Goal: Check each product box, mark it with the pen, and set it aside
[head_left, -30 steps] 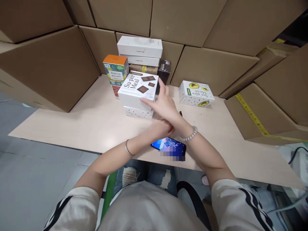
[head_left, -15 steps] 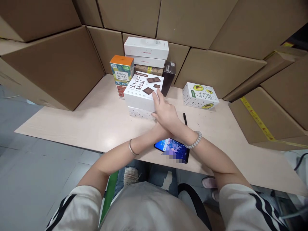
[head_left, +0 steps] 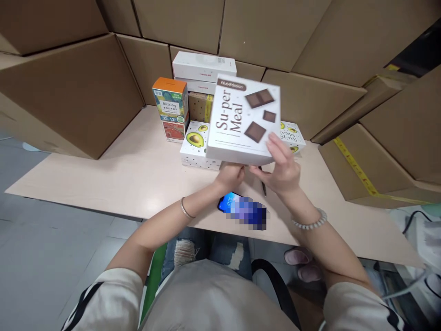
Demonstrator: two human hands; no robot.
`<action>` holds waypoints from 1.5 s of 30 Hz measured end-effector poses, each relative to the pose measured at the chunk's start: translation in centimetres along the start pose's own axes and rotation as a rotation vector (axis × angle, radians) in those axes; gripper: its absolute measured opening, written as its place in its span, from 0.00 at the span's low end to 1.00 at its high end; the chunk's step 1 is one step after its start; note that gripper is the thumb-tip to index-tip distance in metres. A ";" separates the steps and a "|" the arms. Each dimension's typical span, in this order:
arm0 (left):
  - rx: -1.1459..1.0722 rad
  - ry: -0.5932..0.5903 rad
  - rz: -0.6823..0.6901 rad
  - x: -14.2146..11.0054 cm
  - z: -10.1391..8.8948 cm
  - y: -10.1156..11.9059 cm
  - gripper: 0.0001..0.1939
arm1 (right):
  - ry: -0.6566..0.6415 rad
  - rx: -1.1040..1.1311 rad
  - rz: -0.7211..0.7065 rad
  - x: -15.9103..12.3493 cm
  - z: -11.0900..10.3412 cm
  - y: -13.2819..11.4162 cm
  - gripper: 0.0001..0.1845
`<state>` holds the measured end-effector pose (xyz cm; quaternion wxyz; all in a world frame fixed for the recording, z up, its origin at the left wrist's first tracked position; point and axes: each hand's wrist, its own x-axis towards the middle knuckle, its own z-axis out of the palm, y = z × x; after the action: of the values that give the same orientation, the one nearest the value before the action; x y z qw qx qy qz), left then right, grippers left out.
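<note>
A white Su-per Meal box with chocolate pictures point(head_left: 257, 102) is raised off the table and tilted. My right hand point(head_left: 284, 165) grips its near right corner, fingertips on the printed face and thumb beneath the edge. Under the near side is my left hand point(head_left: 232, 176), closed against the box, its fingertips partly hidden. Just below and left of the held box sits an avocado-print box point(head_left: 198, 149), partly covered by it. A second avocado-print box point(head_left: 292, 138) lies behind my right hand, also partly hidden.
An orange-topped Binking box point(head_left: 170, 108) stands at left beside stacked white boxes point(head_left: 203, 69). A phone point(head_left: 241, 211) and a black pen point(head_left: 263, 187) lie on the table point(head_left: 113, 174) near me. Large cardboard cartons point(head_left: 82, 96) wall the back and sides.
Both hands have lifted the chocolate box off the avocado-print box below and moved it right and nearer the camera. My right hand has shifted right, so my wrists are no longer crossed.
</note>
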<state>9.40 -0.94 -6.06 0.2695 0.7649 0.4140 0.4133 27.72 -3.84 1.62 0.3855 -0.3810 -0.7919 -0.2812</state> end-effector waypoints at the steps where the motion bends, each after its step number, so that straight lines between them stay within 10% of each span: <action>1: -0.059 0.009 -0.038 0.4 -0.1 -0.2 0.16 | 0.084 -0.032 -0.021 -0.8 -0.3 1.0 0.39; 5: -0.395 -0.034 -0.173 1.6 -1.9 0.5 0.33 | 0.199 -0.146 -0.055 -4.4 -0.5 4.2 0.41; 9: -1.111 -0.099 -0.347 1.4 -4.0 2.1 0.44 | -0.117 -0.163 0.065 -7.3 -0.1 5.4 0.26; 16: -1.044 -0.039 -0.442 0.3 -2.1 1.0 0.44 | -0.163 0.219 0.151 -8.0 -0.3 6.0 0.42; 21: -0.924 -0.012 -0.325 0.6 -1.1 -0.8 0.51 | -0.120 0.821 0.955 -8.1 1.4 6.1 0.53; 24: -0.819 0.019 -0.134 0.5 -1.0 -1.2 0.53 | -0.219 1.093 1.159 -6.7 1.8 4.7 0.48; 33: -0.619 0.080 0.199 0.2 -2.6 -0.2 0.40 | -0.196 1.318 1.254 -2.2 3.3 2.7 0.49; 37: -0.606 0.038 0.286 -0.1 -2.9 0.8 0.50 | -0.286 1.437 1.221 -1.5 3.3 3.2 0.45; 45: -0.781 -0.159 -0.174 0.1 -2.2 0.7 0.59 | -0.126 1.177 1.161 -4.1 1.9 5.7 0.41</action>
<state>7.86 -1.06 -4.35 0.6049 0.5968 0.2668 0.4547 33.31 -0.84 -1.93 0.5608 -0.4803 -0.5070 0.4447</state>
